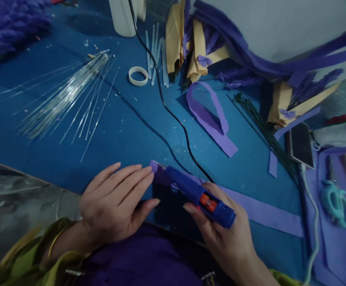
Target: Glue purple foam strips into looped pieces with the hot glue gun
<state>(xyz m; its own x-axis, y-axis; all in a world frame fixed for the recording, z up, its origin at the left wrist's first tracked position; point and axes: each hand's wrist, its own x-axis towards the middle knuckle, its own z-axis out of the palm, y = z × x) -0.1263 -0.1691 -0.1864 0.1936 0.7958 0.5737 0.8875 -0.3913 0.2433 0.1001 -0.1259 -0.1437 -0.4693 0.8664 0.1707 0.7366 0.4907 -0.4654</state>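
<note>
In the head view, my right hand [226, 222] is wrapped around a blue hot glue gun [187, 186]. Its nozzle points left and meets the end of a purple strip [268, 212] that lies along the table's near side. My left hand [116, 202] rests palm down, fingers stretched out, with the fingertips touching the left end of that strip. Under the gun, part of the strip is hidden. Beyond it lies a looped purple strip [211, 127].
A black cord [174, 113] crosses the blue table [125, 135]. Around it are thin clear rods [72, 95], a tape roll [138, 76], glue sticks [156, 55], paper-wrapped purple flowers [201, 59], green stems [259, 119], a phone [300, 145] on a white cable and turquoise scissors [336, 202].
</note>
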